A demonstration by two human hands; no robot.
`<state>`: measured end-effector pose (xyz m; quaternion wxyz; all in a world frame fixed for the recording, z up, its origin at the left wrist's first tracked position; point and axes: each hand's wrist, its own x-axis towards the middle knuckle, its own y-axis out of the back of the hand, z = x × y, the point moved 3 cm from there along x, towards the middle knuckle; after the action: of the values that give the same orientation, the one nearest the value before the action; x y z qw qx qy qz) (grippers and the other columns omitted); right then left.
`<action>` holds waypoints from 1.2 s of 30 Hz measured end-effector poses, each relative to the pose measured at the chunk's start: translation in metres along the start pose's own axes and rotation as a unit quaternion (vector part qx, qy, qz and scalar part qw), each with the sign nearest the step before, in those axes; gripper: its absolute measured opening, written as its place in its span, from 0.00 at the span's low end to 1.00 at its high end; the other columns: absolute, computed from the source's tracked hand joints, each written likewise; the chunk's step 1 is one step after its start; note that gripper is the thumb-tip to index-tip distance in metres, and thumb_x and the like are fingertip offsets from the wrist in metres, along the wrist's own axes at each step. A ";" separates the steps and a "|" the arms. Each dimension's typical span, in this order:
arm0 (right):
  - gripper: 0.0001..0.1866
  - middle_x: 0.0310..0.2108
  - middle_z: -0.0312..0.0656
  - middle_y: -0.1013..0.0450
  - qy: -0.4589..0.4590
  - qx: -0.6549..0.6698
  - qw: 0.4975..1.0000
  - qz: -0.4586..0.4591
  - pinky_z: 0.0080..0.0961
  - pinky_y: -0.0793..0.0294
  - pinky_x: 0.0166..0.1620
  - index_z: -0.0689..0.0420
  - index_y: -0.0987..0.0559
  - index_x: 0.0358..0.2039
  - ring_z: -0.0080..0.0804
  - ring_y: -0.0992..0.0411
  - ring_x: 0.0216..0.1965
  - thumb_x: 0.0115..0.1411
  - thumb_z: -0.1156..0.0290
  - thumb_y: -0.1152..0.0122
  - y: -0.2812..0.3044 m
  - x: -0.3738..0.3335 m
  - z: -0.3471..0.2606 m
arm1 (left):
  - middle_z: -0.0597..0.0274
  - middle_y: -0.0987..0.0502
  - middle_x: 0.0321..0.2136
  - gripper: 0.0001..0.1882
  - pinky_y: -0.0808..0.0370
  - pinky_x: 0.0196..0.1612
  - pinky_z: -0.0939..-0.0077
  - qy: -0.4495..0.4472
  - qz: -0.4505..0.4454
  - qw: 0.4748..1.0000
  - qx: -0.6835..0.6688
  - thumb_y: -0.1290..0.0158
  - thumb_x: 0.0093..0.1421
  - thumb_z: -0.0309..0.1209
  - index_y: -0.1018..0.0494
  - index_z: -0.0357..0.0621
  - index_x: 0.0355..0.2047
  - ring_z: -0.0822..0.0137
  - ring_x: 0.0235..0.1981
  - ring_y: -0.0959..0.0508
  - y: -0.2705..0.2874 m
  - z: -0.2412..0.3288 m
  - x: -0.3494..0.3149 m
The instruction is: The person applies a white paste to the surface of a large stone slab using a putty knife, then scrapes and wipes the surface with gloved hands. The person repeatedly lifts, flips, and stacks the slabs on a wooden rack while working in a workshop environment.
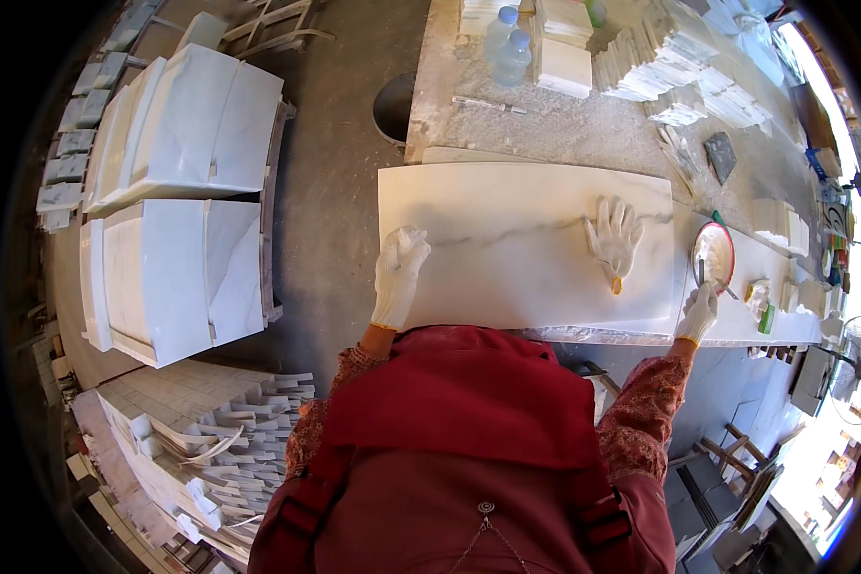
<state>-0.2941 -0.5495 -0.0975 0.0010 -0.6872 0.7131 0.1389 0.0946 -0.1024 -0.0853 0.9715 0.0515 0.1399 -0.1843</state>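
A pale marble slab (507, 268) with a grey vein lies flat in front of me. My left hand (402, 263), in a white knitted glove, is closed over its left end; whatever the curled fingers may hold is hidden. Off the slab's right end, my gloved right hand (700, 308) is closed around a thin grey tool, its kind too small to tell. That tool reaches into a red-rimmed bowl (714, 256) of whitish contents. Between the two hands, on the right part of the slab, lies a loose white glove (614, 239) with fingers spread and a yellow cuff.
Behind the slab, the dusty worktable (574, 124) carries plastic bottles (512, 57), stacked marble tiles (655, 53) and a dark stone piece (720, 156). Large marble slabs (172, 273) stand on a pallet to my left. Stacked strips (249, 421) lie below them. A round bin (392, 107) stands beside the table.
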 end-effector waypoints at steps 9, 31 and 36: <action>0.11 0.20 0.29 0.34 -0.046 0.022 0.977 -0.205 0.12 0.43 0.22 0.60 0.22 0.43 0.13 0.41 0.19 0.70 0.65 0.45 -0.117 -0.174 -0.017 | 0.61 0.26 0.45 0.19 0.26 0.48 0.76 0.035 -0.063 0.996 -0.055 0.44 0.66 0.31 0.33 0.37 0.54 0.74 0.45 0.25 -0.012 0.005 0.007; 0.11 0.22 0.34 0.28 -0.024 -0.075 0.947 -0.313 0.17 0.34 0.27 0.64 0.20 0.43 0.16 0.35 0.23 0.65 0.71 0.43 -0.261 -0.281 0.000 | 0.59 0.22 0.48 0.16 0.28 0.52 0.75 0.009 -0.071 0.997 0.006 0.43 0.61 0.27 0.28 0.40 0.49 0.68 0.49 0.23 0.033 0.007 0.039; 0.10 0.22 0.34 0.28 -0.076 -0.084 0.938 -0.328 0.17 0.33 0.28 0.65 0.21 0.43 0.17 0.34 0.23 0.66 0.72 0.44 -0.235 -0.315 0.011 | 0.54 0.21 0.48 0.17 0.27 0.53 0.73 -0.068 -0.090 0.987 0.114 0.42 0.60 0.26 0.28 0.39 0.50 0.64 0.49 0.22 0.037 0.016 0.046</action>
<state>-0.0485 -0.2431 -0.0937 0.0434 -0.8681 0.4312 0.2423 0.1532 -0.0864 -0.0816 0.9460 0.1364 0.0562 -0.2885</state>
